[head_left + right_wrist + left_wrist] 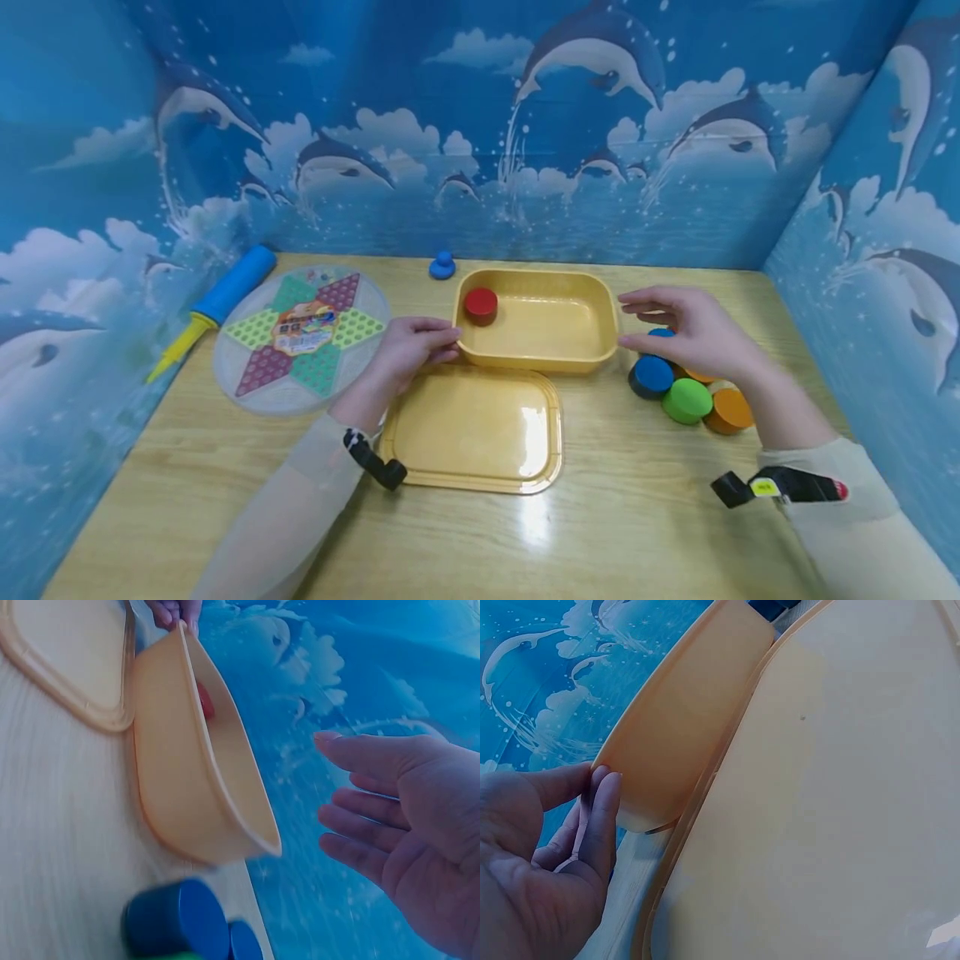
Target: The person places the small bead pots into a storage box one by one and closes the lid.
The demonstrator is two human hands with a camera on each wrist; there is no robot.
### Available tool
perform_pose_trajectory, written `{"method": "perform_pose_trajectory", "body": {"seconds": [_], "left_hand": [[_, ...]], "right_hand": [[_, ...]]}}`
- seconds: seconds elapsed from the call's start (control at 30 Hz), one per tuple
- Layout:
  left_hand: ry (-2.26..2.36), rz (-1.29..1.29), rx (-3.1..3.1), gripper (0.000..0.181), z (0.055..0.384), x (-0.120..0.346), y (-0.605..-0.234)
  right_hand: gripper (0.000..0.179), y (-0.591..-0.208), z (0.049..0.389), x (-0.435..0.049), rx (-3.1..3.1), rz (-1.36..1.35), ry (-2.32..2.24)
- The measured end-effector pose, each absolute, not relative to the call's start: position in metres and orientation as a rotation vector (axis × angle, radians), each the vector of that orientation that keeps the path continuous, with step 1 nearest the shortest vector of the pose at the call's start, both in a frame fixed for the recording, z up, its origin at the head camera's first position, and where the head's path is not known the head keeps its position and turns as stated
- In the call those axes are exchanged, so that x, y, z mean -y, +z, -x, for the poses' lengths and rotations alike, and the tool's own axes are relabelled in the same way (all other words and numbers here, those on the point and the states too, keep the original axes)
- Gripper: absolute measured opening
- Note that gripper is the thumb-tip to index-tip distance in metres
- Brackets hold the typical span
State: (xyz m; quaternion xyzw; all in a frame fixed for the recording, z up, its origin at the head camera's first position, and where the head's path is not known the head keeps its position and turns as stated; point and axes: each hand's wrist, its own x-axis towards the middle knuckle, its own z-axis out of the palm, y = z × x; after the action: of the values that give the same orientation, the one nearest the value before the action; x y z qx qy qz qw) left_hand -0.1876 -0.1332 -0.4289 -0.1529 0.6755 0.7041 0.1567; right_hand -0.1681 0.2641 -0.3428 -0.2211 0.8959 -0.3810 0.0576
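A yellow plastic box [536, 364] stands near the back of the table with a red round block [481, 306] inside at its left end. My left hand [417, 346] pinches the box's left rim between thumb and fingertips, as the left wrist view shows up close. Just off the box's right end is my right hand [686, 325], fingers spread apart from the thumb and nothing between them. Below that hand, partly hidden by it, several round blocks cluster: blue [651, 377], green [687, 401] and orange [728, 412]. The yellow lid [472, 429] lies flat in front of the box.
A round Chinese checkers board [302, 340] lies to the left, with a blue and yellow pump-like toy [228, 292] beyond it. A small blue knobbed piece [442, 266] sits behind the box. Dolphin-printed cloth walls [480, 167] close off the back and sides.
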Motion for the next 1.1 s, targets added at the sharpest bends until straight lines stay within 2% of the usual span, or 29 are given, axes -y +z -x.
{"method": "perform_pose_trajectory", "body": {"seconds": [0.4, 0.67, 1.1], "left_hand": [[2.000, 0.450, -1.949, 0.030, 0.188, 0.138, -0.427], [2.004, 0.440, -1.935, 0.031, 0.188, 0.137, -0.427], [2.015, 0.433, -1.926, 0.031, 0.187, 0.133, -0.426]], "right_hand": [[0.050, -0.358, 0.133, -0.320, -2.811, 0.635, -1.152], [0.055, -0.372, 0.112, -0.354, -2.845, 0.388, -1.109], [0.062, -0.402, 0.086, -0.392, -2.785, 0.279, -1.078]]}}
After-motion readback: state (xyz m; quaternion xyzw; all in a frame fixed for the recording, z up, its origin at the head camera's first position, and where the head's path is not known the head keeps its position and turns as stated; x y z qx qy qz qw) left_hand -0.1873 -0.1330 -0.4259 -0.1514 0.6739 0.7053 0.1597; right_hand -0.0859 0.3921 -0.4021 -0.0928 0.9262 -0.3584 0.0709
